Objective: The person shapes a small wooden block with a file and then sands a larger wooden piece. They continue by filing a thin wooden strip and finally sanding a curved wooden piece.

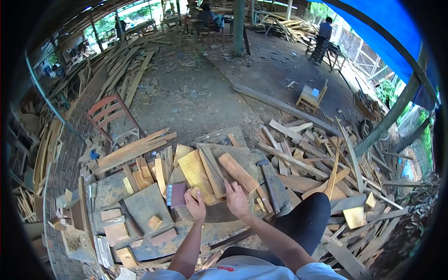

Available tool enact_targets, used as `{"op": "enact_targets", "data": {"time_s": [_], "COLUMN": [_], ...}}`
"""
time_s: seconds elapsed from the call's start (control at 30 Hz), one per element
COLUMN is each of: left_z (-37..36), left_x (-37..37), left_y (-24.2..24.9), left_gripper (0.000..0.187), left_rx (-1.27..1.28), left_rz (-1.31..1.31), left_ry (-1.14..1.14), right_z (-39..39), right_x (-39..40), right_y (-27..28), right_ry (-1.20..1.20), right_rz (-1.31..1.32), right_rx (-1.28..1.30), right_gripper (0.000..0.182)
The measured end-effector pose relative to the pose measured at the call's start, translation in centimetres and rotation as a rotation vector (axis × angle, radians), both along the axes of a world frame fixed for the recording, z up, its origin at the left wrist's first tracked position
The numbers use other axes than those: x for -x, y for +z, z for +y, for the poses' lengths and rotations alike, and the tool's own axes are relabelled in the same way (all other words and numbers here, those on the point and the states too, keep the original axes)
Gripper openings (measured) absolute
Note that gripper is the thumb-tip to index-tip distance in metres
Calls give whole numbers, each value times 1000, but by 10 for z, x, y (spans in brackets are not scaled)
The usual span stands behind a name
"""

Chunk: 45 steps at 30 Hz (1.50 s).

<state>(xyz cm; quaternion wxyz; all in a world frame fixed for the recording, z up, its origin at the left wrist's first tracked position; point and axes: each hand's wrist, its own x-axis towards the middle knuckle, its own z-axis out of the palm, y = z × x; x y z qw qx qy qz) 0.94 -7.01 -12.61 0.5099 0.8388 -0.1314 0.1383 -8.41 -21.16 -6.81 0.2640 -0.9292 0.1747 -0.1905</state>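
Note:
Low in the middle of the head view, my left hand [195,205] is closed around a small wood block [195,192], beside a purple sheet [176,194]. A yellowish board [195,169] lies just beyond it. My right hand [237,200] rests at the lower end of a narrow grey-brown board [212,170], with its index finger stretched out and its fingers partly apart. Nothing shows held in it. A thick reddish-brown block [238,173] lies just past that hand. To its right lies a hammer-like tool [269,186].
Scrap wood [303,154] is heaped on the right. A red chair [113,116] stands at the left, and a small wooden chair [311,97] farther back. One person [323,39] stands at the back right. A green post [239,28] rises at the back.

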Motion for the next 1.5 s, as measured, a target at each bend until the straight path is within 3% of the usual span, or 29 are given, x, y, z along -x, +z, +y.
{"op": "enact_targets", "data": {"time_s": [0.03, 0.1, 0.23, 0.3, 0.37, 0.4, 0.43, 0.47, 0.5, 0.57, 0.63, 0.67, 0.73, 0.83, 0.93, 0.97, 1.0, 1.03, 1.1, 1.2, 1.27, 1.37, 1.5], "left_z": [1, 1, -1, -1, -2, -4, -7, -10, -15, -18, -4, 0, -8, -15, -16, -16, -19, -21, -19, -15, -21, -16, -9], "left_x": [1, 1, 1, -1, -3, -2, 1, 4, 13, 27, 30, 33, 39, 43, 36, 36, 38, 38, 33, 33, 32, 29, 26], "left_y": [0, 2, 2, -3, -10, -4, 1, -1, 21, 66, 45, 40, 68, 100, 99, 101, 112, 118, 113, 119, 123, 120, 108], "left_gripper": [35, 37, 35, 32, 25, 23, 25, 27, 29, 29, 32, 32, 35, 43, 51, 51, 50, 49, 48, 42, 41, 38, 35], "left_rx": [7, 48, 39, 118, 249, 394, 450, 471, 721, 1037, 1418, 1407, 1617, 1693, 1639, 1617, 1353, 1092, 1011, 872, 757, 792, 849], "left_rz": [-1, 25, 59, 20, 98, 187, 247, 267, 588, 851, 1025, 1034, 1331, 1442, 1515, 1534, 1450, 1346, 1303, 1219, 1139, 1129, 1136], "left_ry": [9, -13, 11, -16, -24, -28, 21, 84, 130, 42, -376, -341, -441, -505, -567, -566, -417, -280, -231, -228, -64, -35, 87], "right_z": [0, 0, -8, -16, -25, -26, -33, -31, -30, -33, -34, -32, -27, -16, 1, 8, 13, 16, 21, 23, 29, 36, 38], "right_x": [3, 8, 19, 28, 38, 45, 47, 52, 54, 59, 58, 57, 55, 51, 45, 42, 40, 38, 41, 24, 17, 13, 27], "right_y": [2, 8, 12, 2, 4, 30, 5, 23, 26, 33, 35, 38, 44, 56, 62, 61, 60, 75, 107, 97, 90, 85, 96], "right_ry": [9, 42, 137, 233, 235, 177, 213, 129, 80, 24, -4, -21, -26, -7, 44, 157, 265, 247, 278, 235, 221, 169, 247], "right_rz": [-1, 139, 186, -78, -96, 137, -44, 102, 103, 183, 197, 188, 143, 96, -2, -104, -199, -205, 277, 160, 119, 46, 179], "right_rx": [7, -227, -269, -77, -65, -229, -261, -389, -542, -683, -940, -1056, -1186, -1158, -1002, -821, -632, -640, -406, -468, -460, -472, -441], "right_gripper": [57, 49, 44, 55, 58, 59, 59, 53, 47, 48, 48, 48, 46, 41, 40, 41, 43, 43, 45, 44, 43, 44, 45]}}
